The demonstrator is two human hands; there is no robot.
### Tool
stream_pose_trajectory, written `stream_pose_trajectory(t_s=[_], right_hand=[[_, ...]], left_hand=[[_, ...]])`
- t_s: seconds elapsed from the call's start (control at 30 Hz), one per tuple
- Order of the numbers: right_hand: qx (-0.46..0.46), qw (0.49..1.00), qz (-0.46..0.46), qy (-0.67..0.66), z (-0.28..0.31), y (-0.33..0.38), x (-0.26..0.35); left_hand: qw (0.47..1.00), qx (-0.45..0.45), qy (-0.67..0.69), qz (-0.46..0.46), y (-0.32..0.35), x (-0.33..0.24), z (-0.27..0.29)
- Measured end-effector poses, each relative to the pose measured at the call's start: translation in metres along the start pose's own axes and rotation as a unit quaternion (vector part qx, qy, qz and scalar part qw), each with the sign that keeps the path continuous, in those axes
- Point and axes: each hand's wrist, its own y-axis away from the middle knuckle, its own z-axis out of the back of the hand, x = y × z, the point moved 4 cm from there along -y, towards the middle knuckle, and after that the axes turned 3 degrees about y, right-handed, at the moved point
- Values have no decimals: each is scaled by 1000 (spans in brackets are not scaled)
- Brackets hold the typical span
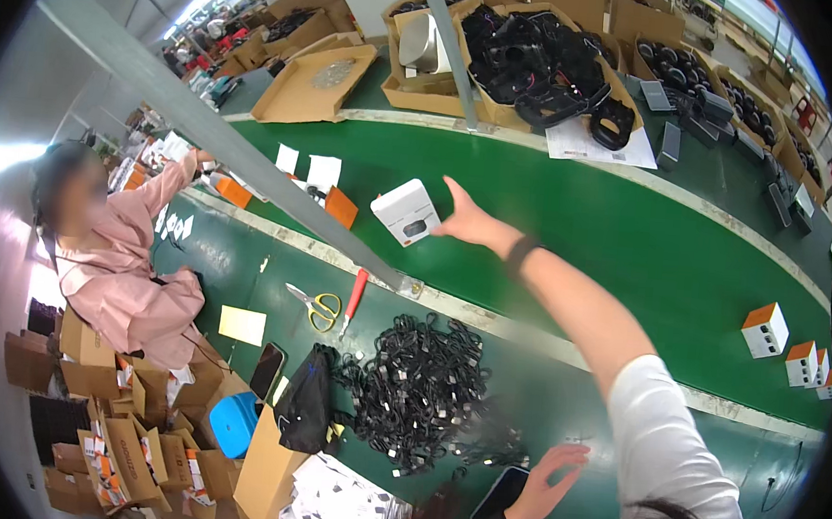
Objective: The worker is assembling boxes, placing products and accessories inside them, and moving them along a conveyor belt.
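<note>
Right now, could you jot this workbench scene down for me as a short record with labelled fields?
Setting: green conveyor belt with a green worktable alongside
Right hand: stretched out over the belt, fingers spread, touching a white box; grip unclear
Left hand: open, resting by a dark phone
Between the hands: pile of black cables
Tools: yellow-handled scissors, red-handled screwdriver
On the belt, right: small orange-and-white boxes
Nearby: person in pink sleeve at the left
</note>
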Motion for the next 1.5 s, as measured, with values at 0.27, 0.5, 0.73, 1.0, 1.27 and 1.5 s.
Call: stream_pose_trajectory(t_s=[0.27, 0.5, 0.73, 1.0, 1.27, 1.5], right_hand=[[29, 992, 35, -117, -26, -53, 6], [141, 989, 36, -30, 81, 24, -26], [237, 961, -111, -87, 166, 127, -71], [191, 955, -49, -221, 191, 189, -105], [-62, 991, 24, 118, 172, 245, -82], [-49, 990, -25, 130, 194, 276, -68]], left_hand=[[994, -78, 50, 51, 5, 25, 41], [984, -178, -30, 4, -67, 8, 93], [950, -225, -195, -97, -167, 16, 81], [986, -153, 4, -65, -201, 53, -10], [945, -324, -50, -13, -201, 53, -35], [960, -270, -73, -19, -207, 59, -53]])
